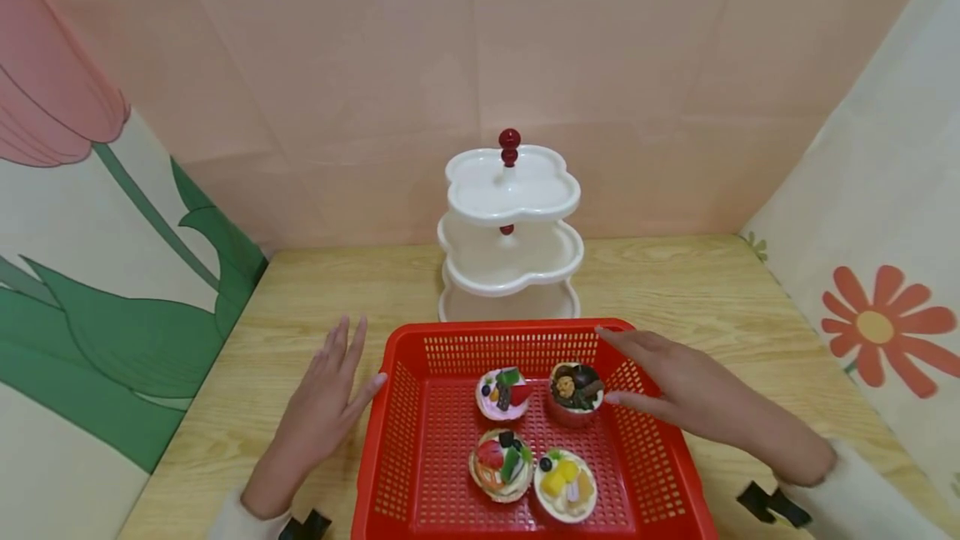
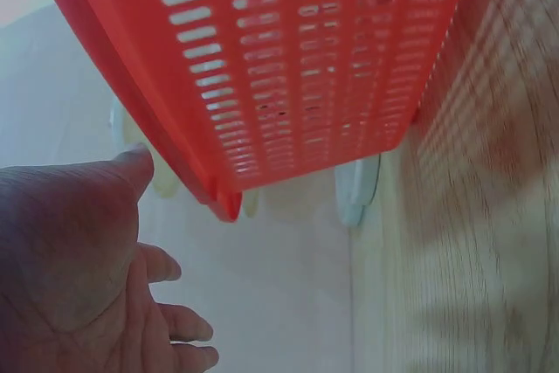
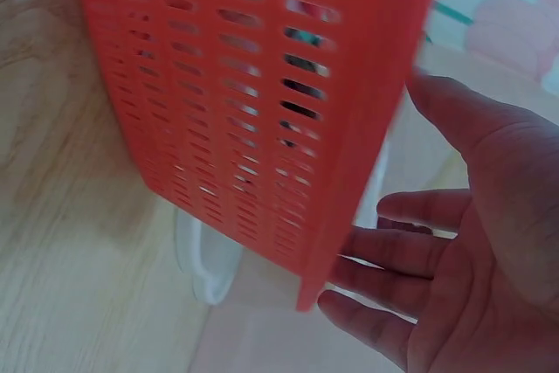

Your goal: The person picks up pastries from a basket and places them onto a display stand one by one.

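Note:
A red plastic basket (image 1: pixel 435 330) sits on the table with several decorated cupcakes inside. One has a pink top (image 1: pixel 495 397), one a dark chocolate top (image 1: pixel 574 390), one strawberry and green pieces (image 1: pixel 495 473), one yellow fruit cubes (image 1: pixel 564 483). My left hand (image 1: pixel 322 407) is beside the basket's left rim, fingers extended, thumb right at the rim. Over the right rim reaches my right hand (image 1: pixel 686 386), fingers straight and thumb apart, its thumb tip overlapping the chocolate cupcake's edge in the head view. Both hands hold nothing. In the right wrist view the fingers (image 3: pixel 384 281) lie close along the basket wall.
Right behind the basket stands a white three-tier serving stand (image 1: pixel 513 190) with red knobs. A pink cloth wall (image 1: pixel 360 90) backs the wooden table (image 1: pixel 660 282). Patterned cloths with a tulip (image 1: pixel 52 82) and an orange flower (image 1: pixel 873 327) flank it.

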A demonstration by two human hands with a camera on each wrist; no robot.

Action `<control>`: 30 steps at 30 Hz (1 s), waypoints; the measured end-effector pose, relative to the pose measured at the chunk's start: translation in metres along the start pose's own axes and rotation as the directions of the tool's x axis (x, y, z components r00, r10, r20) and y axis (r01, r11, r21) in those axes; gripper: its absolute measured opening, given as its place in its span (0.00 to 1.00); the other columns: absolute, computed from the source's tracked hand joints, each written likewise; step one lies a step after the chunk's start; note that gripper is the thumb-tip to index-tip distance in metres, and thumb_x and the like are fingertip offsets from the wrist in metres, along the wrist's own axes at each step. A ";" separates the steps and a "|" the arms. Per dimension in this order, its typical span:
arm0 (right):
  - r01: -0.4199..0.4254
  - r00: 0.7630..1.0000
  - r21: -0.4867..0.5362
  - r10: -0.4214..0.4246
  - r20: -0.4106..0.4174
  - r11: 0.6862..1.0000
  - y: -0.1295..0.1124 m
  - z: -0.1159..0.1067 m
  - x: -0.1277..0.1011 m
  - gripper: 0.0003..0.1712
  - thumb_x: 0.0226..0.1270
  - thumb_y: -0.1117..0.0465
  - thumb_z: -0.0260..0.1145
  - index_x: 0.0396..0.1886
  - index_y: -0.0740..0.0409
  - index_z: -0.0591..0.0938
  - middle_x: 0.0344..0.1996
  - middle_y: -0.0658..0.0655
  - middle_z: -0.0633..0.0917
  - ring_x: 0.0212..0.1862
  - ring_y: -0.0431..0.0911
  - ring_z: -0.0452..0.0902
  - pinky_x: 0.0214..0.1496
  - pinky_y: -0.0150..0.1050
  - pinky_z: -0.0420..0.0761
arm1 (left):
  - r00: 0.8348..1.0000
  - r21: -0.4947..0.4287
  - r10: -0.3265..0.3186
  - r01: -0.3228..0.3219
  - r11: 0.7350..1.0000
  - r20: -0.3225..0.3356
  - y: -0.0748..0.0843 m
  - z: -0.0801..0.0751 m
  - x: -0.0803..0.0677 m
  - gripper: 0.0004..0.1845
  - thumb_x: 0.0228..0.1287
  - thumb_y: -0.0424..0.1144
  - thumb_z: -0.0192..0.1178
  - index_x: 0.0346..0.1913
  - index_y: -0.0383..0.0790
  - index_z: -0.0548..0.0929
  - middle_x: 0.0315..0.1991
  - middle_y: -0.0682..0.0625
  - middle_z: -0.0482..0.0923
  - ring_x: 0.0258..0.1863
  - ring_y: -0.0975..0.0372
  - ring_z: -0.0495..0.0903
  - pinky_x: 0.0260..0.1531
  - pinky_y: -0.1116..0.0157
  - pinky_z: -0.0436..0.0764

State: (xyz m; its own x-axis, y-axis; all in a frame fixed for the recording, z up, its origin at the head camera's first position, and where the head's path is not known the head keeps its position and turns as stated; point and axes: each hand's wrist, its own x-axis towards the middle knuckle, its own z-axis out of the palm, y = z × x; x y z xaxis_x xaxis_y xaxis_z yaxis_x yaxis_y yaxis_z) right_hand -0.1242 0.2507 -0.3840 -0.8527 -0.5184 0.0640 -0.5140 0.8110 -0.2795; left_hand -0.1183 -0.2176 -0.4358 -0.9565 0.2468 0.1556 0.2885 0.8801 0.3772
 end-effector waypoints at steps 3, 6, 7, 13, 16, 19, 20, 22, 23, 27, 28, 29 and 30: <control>0.048 0.999 -0.044 -0.047 0.027 0.998 -0.002 0.003 0.002 0.49 0.65 0.27 0.61 0.75 0.54 0.71 0.60 0.60 0.81 0.57 0.58 0.81 0.52 0.56 0.85 | 1.000 -0.001 0.000 0.000 1.000 0.004 0.004 0.000 -0.005 0.42 0.79 0.61 0.45 0.83 0.49 0.41 0.82 0.40 0.34 0.80 0.42 0.42 0.72 0.35 0.54; 0.089 0.995 -0.086 -0.085 0.050 0.992 -0.005 0.005 0.006 0.49 0.65 0.26 0.60 0.74 0.56 0.72 0.60 0.62 0.82 0.58 0.59 0.81 0.53 0.57 0.84 | 1.000 -0.009 -0.003 0.003 1.000 0.015 0.009 -0.001 -0.010 0.42 0.78 0.61 0.46 0.83 0.51 0.41 0.82 0.41 0.35 0.79 0.42 0.43 0.70 0.35 0.58; 0.099 0.994 -0.094 -0.093 0.060 0.991 -0.006 0.006 0.007 0.49 0.65 0.26 0.59 0.73 0.56 0.72 0.60 0.63 0.82 0.58 0.59 0.80 0.52 0.57 0.84 | 1.000 -0.004 -0.005 0.005 1.000 0.020 0.011 -0.001 -0.012 0.42 0.78 0.61 0.47 0.83 0.52 0.41 0.82 0.41 0.36 0.79 0.42 0.43 0.69 0.35 0.59; 0.100 0.991 -0.124 -0.087 0.100 0.987 -0.011 0.011 0.014 0.46 0.64 0.31 0.67 0.68 0.62 0.77 0.59 0.65 0.82 0.57 0.60 0.81 0.48 0.55 0.86 | 0.997 0.017 -0.038 0.037 0.999 0.070 0.027 -0.002 -0.021 0.45 0.76 0.61 0.50 0.83 0.48 0.42 0.83 0.42 0.37 0.80 0.43 0.43 0.68 0.36 0.62; 0.087 0.992 -0.151 -0.071 0.105 0.985 -0.014 0.013 0.017 0.44 0.61 0.34 0.71 0.64 0.64 0.80 0.57 0.65 0.83 0.55 0.60 0.82 0.47 0.53 0.87 | 0.995 0.003 -0.043 0.043 0.999 0.088 0.033 -0.001 -0.025 0.46 0.76 0.61 0.52 0.83 0.45 0.43 0.83 0.43 0.38 0.80 0.45 0.44 0.69 0.38 0.63; 0.071 0.992 -0.171 -0.052 0.110 0.983 -0.016 0.015 0.021 0.45 0.59 0.33 0.72 0.62 0.65 0.81 0.55 0.65 0.84 0.55 0.60 0.82 0.46 0.53 0.87 | 0.992 -0.012 -0.053 0.054 0.998 0.117 0.038 0.000 -0.029 0.46 0.75 0.62 0.51 0.83 0.48 0.40 0.83 0.45 0.36 0.80 0.47 0.43 0.68 0.38 0.65; 0.065 0.993 -0.176 -0.045 0.113 0.982 -0.017 0.015 0.022 0.46 0.58 0.33 0.72 0.62 0.65 0.81 0.55 0.65 0.84 0.54 0.60 0.82 0.46 0.53 0.87 | 0.990 -0.016 -0.057 0.060 0.998 0.129 0.039 0.000 -0.031 0.47 0.75 0.63 0.50 0.83 0.48 0.40 0.83 0.46 0.35 0.81 0.48 0.43 0.68 0.39 0.66; 0.061 0.992 -0.184 -0.040 0.117 0.981 -0.019 0.016 0.025 0.47 0.57 0.31 0.72 0.61 0.66 0.82 0.53 0.66 0.85 0.53 0.60 0.82 0.46 0.54 0.87 | 0.986 -0.026 -0.068 0.072 0.997 0.151 0.042 0.001 -0.033 0.47 0.74 0.66 0.48 0.83 0.50 0.38 0.83 0.48 0.34 0.81 0.50 0.43 0.68 0.40 0.67; 0.063 0.992 -0.191 -0.041 0.117 0.980 -0.019 0.016 0.026 0.47 0.57 0.31 0.72 0.60 0.66 0.82 0.53 0.66 0.85 0.53 0.60 0.82 0.46 0.54 0.87 | 0.985 -0.029 -0.073 0.078 0.997 0.159 0.043 0.001 -0.034 0.48 0.74 0.67 0.47 0.83 0.50 0.38 0.83 0.48 0.35 0.81 0.50 0.43 0.68 0.41 0.68; 0.085 0.992 -0.199 -0.064 0.109 0.976 -0.019 0.019 0.029 0.46 0.56 0.32 0.74 0.58 0.67 0.83 0.49 0.64 0.86 0.50 0.58 0.83 0.47 0.53 0.87 | 0.975 -0.043 -0.089 0.100 0.994 0.202 0.048 0.001 -0.039 0.50 0.72 0.71 0.45 0.83 0.52 0.35 0.83 0.50 0.35 0.80 0.51 0.46 0.66 0.43 0.70; 0.091 0.992 -0.195 -0.071 0.108 0.977 -0.018 0.020 0.030 0.46 0.55 0.33 0.74 0.58 0.67 0.83 0.49 0.64 0.87 0.50 0.57 0.84 0.47 0.53 0.86 | 0.972 -0.046 -0.092 0.104 0.994 0.215 0.050 0.000 -0.040 0.50 0.71 0.72 0.44 0.83 0.53 0.35 0.83 0.51 0.35 0.80 0.52 0.46 0.66 0.43 0.71; 0.095 0.991 -0.189 -0.075 0.111 0.977 -0.017 0.022 0.030 0.46 0.55 0.33 0.75 0.58 0.67 0.83 0.48 0.63 0.87 0.50 0.57 0.84 0.48 0.54 0.86 | 0.970 -0.047 -0.091 0.105 0.993 0.227 0.051 0.000 -0.041 0.50 0.70 0.73 0.42 0.83 0.53 0.35 0.83 0.51 0.34 0.80 0.52 0.46 0.66 0.44 0.71; 0.096 0.991 -0.181 -0.076 0.113 0.979 -0.016 0.023 0.031 0.45 0.54 0.33 0.75 0.57 0.66 0.83 0.48 0.63 0.87 0.49 0.56 0.84 0.49 0.54 0.86 | 0.967 -0.049 -0.090 0.105 0.993 0.239 0.053 0.000 -0.042 0.51 0.70 0.74 0.41 0.82 0.52 0.35 0.83 0.52 0.34 0.80 0.52 0.46 0.66 0.44 0.71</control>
State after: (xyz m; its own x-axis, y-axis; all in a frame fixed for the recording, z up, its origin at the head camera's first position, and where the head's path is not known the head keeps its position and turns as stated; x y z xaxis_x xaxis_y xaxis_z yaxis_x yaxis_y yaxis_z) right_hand -0.1400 0.2154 -0.3997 -0.7949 -0.6062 -0.0235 -0.6020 0.7930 -0.0939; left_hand -0.0630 -0.1811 -0.4225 -0.9613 0.2559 -0.1017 0.1883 0.8803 0.4354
